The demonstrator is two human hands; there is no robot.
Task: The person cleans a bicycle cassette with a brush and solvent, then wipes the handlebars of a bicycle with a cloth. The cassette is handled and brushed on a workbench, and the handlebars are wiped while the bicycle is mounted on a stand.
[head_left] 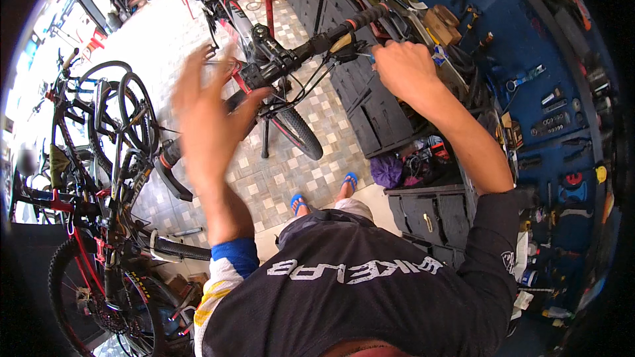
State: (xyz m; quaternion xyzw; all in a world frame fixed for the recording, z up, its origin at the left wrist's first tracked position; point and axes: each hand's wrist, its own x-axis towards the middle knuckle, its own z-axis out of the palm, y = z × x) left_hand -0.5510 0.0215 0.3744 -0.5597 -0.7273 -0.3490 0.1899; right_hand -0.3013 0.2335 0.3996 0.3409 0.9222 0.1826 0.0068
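Your left hand (208,122), motion-blurred, fingers spread, hides part of the handlebar (288,63). Your right hand (407,74) curls its fingers round a slim blue item (373,61), mostly hidden, near the dark cabinet's (378,118) edge. Beyond, the bicycle's (237,18) far end is cut off.

The left hand (210,125) is held up, fingers spread and thumb out to the side (it looks blurred). The right arm (471,142) bends at the elbow, the right hand (406,73) curled, knuckles forward.
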